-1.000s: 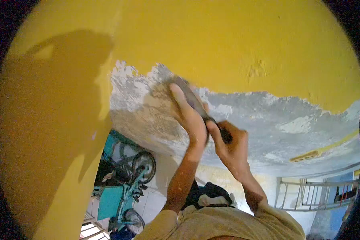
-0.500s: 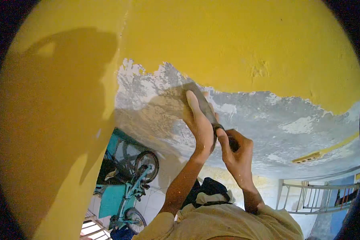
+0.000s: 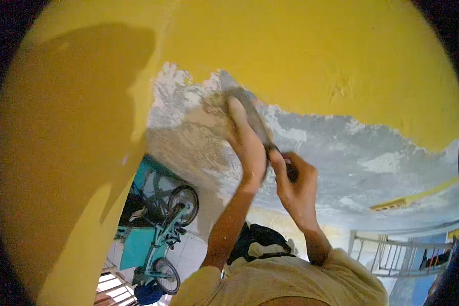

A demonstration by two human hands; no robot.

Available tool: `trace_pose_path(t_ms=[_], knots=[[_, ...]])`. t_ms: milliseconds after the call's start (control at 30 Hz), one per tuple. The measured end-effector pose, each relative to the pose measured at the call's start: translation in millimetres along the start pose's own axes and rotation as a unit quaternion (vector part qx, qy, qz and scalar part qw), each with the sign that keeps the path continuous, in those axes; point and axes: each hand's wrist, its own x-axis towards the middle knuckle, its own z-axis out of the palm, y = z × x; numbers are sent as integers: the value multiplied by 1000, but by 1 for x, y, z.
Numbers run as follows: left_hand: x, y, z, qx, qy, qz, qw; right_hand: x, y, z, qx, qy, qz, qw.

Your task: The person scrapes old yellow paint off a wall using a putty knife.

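My left hand [image 3: 249, 148] is closed around the blade of a long, flat scraper [image 3: 254, 116], with the thumb laid along its face. My right hand [image 3: 297, 189] grips the dark handle [image 3: 292, 172] at the lower end. Blade and handle slant from upper left to lower right across a bare grey and white patch [image 3: 336, 143] of the wall. The blade's tip lies near the ragged edge of the yellow paint [image 3: 301, 56]; whether its edge touches the wall is hard to tell. Fingers behind the blade are mostly hidden.
A yellow side wall [image 3: 61, 153] carrying a large shadow meets this wall at a corner on the left. Lower left, a teal bicycle [image 3: 160, 239] stands on the tiled floor. Metal railings [image 3: 403, 255] run at lower right, below a yellow strip [image 3: 392, 205] on the wall.
Both hands and the scraper have moved up and left, nearer the corner along the paint edge. The view has shifted slightly too. The grip of both hands is the same.
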Motion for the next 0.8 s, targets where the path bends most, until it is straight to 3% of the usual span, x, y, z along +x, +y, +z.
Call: trace_pose_path(t_ms=[33,100,133,267,333,367,567,667,800], knots=[[-4,-14,4,6,29,37,999,-3,5,-1,3,-7,-8,1000],[-8,-17,11,-45,77,-5,996,-10,15,-2,4,9,23,1000],[-7,-9,8,-40,84,-11,996,-5,7,0,-30,15,-6,999],[-4,10,6,-20,30,-5,999,4,-7,5,2,12,-51,999],[4,-23,-2,-22,2,19,1000,-9,10,0,-6,38,-22,999],[-4,-19,13,-57,65,49,995,-4,9,-2,-6,31,-27,999],[-3,-6,16,-55,26,29,998,-3,4,-16,-21,9,-21,1000],[-10,-5,18,-39,53,58,996,5,3,-10,35,3,-34,999],[16,11,9,1,32,169,985,20,-7,-6,38,-31,-70,996]])
